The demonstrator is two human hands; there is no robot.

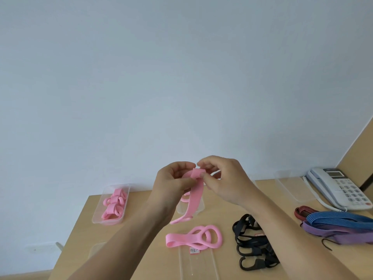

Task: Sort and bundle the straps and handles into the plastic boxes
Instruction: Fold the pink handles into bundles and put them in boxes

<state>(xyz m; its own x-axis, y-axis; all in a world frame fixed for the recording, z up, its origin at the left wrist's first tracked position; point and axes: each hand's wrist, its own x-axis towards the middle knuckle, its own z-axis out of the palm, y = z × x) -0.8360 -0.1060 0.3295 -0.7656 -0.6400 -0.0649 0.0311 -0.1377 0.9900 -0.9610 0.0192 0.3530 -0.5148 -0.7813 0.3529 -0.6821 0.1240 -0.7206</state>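
Hands raised at centre frame, above the table [141, 229]. Left hand [173, 180] and right hand [224, 178] both pinch the folded top end of a pink strap [196, 190], thumbs and fingertips closed on it, hands nearly touching. Strap's free end hangs down and curls left, in front of the mid box [199, 208], which the hands mostly hide. Left box [96, 215], at mid-left of the frame, holds several pink bundles [114, 203]. Right box [292, 186] sits at the table's far right, next to the phone [341, 188]. Loose pink handle [193, 238] lies flat on the table below the hands, its looped end to the right; its lower edge overlaps a clear plastic piece [197, 263] at bottom centre, lid or box, can't tell. Black straps [254, 245] piled just right of that, partly behind the right forearm. Right edge of the frame: red cord [302, 212], blue cords [341, 218] and purple cords [339, 234] stacked together, below the phone.
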